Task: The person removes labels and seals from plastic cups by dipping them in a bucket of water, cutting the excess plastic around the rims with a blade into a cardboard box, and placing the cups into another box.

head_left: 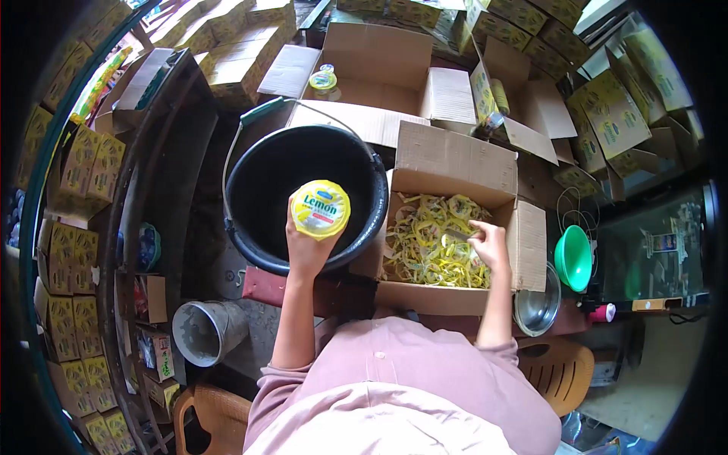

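My left hand [307, 250] is wrapped round a sealed drink cup [321, 208], whose yellow and white lid reads "Lemon". The lid faces up toward me, and the cup is above the opening of a black bucket [250, 178]. My right hand [489, 244] is over an open cardboard box [455, 155] holding a heap of yellow-and-clear plastic strips [425, 235]. Its fingers are pinched together, with a thin greyish thing at their tips that I cannot make out. The cup's lower part is hidden behind my fingers.
Behind the bucket stands another open carton [379, 64], with a lidded cup [324, 82] at its left. To the right are a green bowl [574, 258] and a metal bowl [537, 307]. A grey bucket [205, 334] sits lower left. Stacked yellow cartons [72, 326] line the left.
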Available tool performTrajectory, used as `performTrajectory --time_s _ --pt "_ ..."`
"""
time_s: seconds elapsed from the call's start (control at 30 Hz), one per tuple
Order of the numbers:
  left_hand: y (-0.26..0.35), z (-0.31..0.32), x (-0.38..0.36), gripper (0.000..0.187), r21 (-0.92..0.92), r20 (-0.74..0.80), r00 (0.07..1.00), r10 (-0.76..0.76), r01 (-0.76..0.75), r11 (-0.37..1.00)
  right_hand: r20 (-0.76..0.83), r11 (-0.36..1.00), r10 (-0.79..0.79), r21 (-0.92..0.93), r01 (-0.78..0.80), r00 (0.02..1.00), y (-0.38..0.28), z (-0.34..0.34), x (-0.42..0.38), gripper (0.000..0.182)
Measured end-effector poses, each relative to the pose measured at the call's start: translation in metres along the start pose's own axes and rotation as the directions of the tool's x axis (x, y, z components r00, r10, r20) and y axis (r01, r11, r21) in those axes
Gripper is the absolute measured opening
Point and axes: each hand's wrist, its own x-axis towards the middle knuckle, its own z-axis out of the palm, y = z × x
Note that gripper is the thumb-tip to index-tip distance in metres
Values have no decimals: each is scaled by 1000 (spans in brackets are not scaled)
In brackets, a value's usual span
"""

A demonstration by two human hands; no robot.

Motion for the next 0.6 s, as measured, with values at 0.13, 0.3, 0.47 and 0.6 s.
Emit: performTrajectory --time_s 0.13,0.3,0.47,0.6 --pt "-3 -2 -1 54 33 9 1000 3 -3 999 -67 933 35 360 -9 997 -19 -12 -6 35" --pt "3 0 -1 55 2 35 999 -14 13 1000 -107 868 39 496 19 993 -55 -26 -5 28" --pt "2 -1 -1 55 -25 23 1000 -4 5 1000 -72 806 -5 590 47 997 -68 -24 -3 25" --pt "1 -2 -3 55 20 27 1000 9 -10 1000 -431 947 -317 -88 310 845 -83 -18 -16 33"
